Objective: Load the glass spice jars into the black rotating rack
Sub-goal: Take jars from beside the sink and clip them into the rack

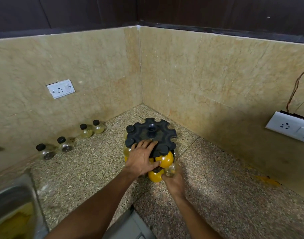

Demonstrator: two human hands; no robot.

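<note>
The black rotating rack (148, 132) stands on the speckled counter near the corner. Black-lidded jars hang in its left and front slots; two round jars of yellow spice (165, 159) show at its front, one above the other. My left hand (141, 156) lies flat on the rack's top front edge, fingers spread, thumb against the yellow jars. My right hand (176, 181) holds a clear glass jar (170, 170) against the rack's lower front right. Several loose clear jars (64, 144) with black lids stand along the left wall.
A steel sink (13, 202) sits at the lower left. Wall sockets are on the left wall (60, 88) and the right wall (289, 126), with a wire above the right one. A yellow powder smear (267, 180) marks the counter on the right.
</note>
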